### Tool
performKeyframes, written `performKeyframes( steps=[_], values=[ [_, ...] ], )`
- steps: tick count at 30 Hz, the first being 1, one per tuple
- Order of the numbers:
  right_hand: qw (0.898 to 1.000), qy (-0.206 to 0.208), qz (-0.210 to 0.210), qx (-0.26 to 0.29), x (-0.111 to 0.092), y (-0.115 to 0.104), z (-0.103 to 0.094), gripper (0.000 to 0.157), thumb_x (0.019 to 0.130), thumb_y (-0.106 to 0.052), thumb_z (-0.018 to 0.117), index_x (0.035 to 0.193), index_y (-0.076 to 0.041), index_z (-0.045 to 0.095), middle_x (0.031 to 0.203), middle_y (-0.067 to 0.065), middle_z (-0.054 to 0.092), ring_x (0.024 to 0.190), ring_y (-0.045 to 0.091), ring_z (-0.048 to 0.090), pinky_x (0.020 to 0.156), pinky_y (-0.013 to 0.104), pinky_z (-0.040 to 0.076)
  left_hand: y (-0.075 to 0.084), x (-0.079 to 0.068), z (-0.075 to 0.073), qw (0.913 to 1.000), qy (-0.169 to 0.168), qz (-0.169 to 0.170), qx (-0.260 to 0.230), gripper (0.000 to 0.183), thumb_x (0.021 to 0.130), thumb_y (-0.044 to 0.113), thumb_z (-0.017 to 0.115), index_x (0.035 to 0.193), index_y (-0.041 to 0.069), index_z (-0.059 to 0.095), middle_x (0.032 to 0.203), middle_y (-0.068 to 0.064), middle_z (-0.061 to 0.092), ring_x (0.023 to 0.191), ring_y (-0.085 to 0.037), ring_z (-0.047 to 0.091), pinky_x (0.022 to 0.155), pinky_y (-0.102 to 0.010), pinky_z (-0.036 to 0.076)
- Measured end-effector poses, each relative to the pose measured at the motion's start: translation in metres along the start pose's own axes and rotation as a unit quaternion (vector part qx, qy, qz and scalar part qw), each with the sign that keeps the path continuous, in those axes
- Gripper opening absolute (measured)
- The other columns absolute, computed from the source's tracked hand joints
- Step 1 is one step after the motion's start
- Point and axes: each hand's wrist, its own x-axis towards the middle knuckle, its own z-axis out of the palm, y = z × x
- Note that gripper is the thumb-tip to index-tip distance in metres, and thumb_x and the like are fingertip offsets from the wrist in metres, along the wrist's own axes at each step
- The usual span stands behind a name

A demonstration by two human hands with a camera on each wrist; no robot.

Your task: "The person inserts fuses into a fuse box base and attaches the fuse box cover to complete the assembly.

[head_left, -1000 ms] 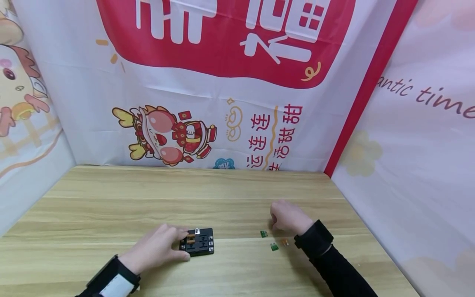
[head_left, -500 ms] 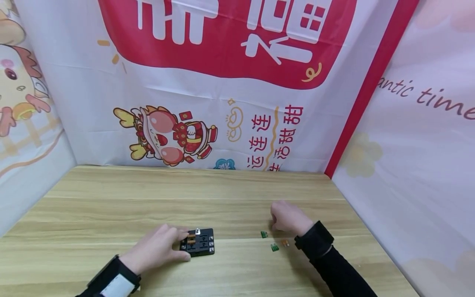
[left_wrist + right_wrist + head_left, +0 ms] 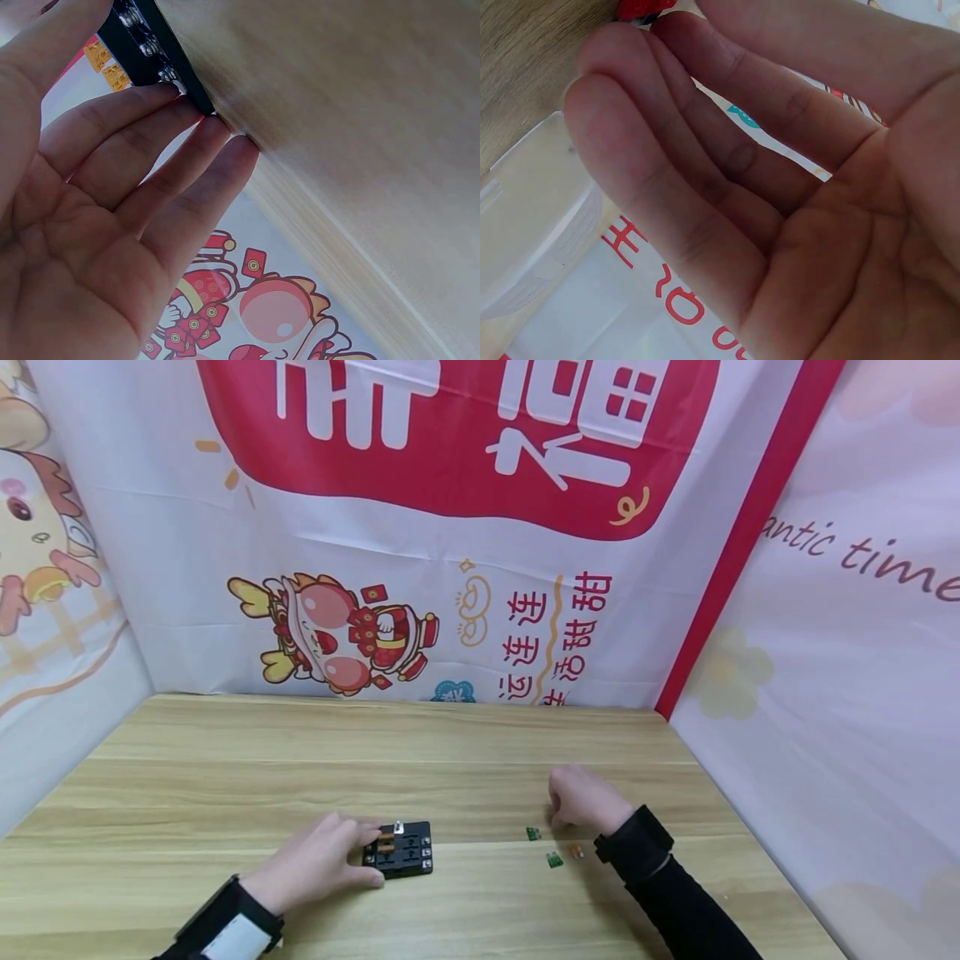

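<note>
My left hand grips the left end of a black fuse box lying on the table, thumb on the near side and fingers on the far side. Two orange blade fuses sit in its left slots, with a small white piece at the far edge. To the right, my right hand is low over the table, fingers curled. In the right wrist view, a red blade fuse is pinched at its index fingertip; the thumb tip is out of frame.
Two green blade fuses, one farther and one nearer, and a loose orange fuse lie beside my right wrist. A pale translucent object shows in the right wrist view. A printed banner hangs behind the wooden table.
</note>
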Motion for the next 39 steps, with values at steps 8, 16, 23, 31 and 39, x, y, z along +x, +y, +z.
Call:
performKeyframes(
  steps=[8, 16, 23, 31, 39],
  values=[
    [1.0, 0.012, -0.014, -0.018, 0.0, -0.004, 0.001, 0.042, 0.066, 0.009, 0.077, 0.05, -0.014, 0.045, 0.05, -0.009, 0.03, 0.047, 0.009, 0.031, 0.045, 0.027, 0.027, -0.002, -0.002, -0.001, 1.0, 0.001, 0.003, -0.001, 0.059, 0.076, 0.045, 0.081, 0.115, 0.002, 0.071, 0.121, -0.011, 0.067, 0.107, -0.028, 0.063, 0.082, -0.043, 0.05],
    [0.998, 0.023, -0.011, -0.052, 0.001, -0.008, 0.004, 0.04, 0.075, 0.011, 0.066, 0.054, -0.014, 0.042, 0.053, -0.008, 0.029, 0.046, 0.009, 0.03, 0.043, 0.027, 0.025, -0.003, -0.002, 0.0, 0.9998, -0.001, 0.019, 0.003, 0.055, 0.078, 0.046, 0.08, 0.114, 0.006, 0.073, 0.12, -0.01, 0.067, 0.097, -0.016, 0.063, 0.075, -0.035, 0.049],
    [0.997, 0.037, -0.014, -0.069, -0.001, -0.01, 0.004, 0.034, 0.077, 0.01, 0.066, 0.058, -0.012, 0.048, 0.056, -0.007, 0.03, 0.048, 0.01, 0.031, 0.044, 0.028, 0.026, -0.003, -0.001, 0.0, 0.9998, -0.004, 0.021, -0.002, 0.052, 0.078, 0.044, 0.08, 0.113, 0.006, 0.073, 0.12, -0.01, 0.067, 0.102, -0.019, 0.064, 0.081, -0.04, 0.051],
    [0.993, 0.049, -0.007, -0.103, -0.002, -0.011, 0.0, 0.032, 0.079, 0.005, 0.069, 0.06, -0.013, 0.05, 0.058, -0.006, 0.029, 0.049, 0.01, 0.03, 0.045, 0.028, 0.027, -0.002, -0.001, 0.0, 0.9997, 0.0, 0.024, -0.002, 0.051, 0.078, 0.043, 0.08, 0.112, 0.006, 0.073, 0.12, -0.011, 0.067, 0.104, -0.023, 0.064, 0.08, -0.04, 0.051],
    [0.991, 0.064, -0.019, -0.12, -0.003, -0.011, -0.001, 0.034, 0.081, 0.005, 0.066, 0.058, -0.014, 0.049, 0.056, -0.007, 0.031, 0.047, 0.01, 0.031, 0.044, 0.028, 0.028, -0.001, -0.002, -0.001, 0.9997, 0.003, 0.023, -0.002, 0.053, 0.077, 0.045, 0.081, 0.112, 0.006, 0.073, 0.12, -0.011, 0.067, 0.105, -0.025, 0.064, 0.082, -0.042, 0.051]
  ],
)
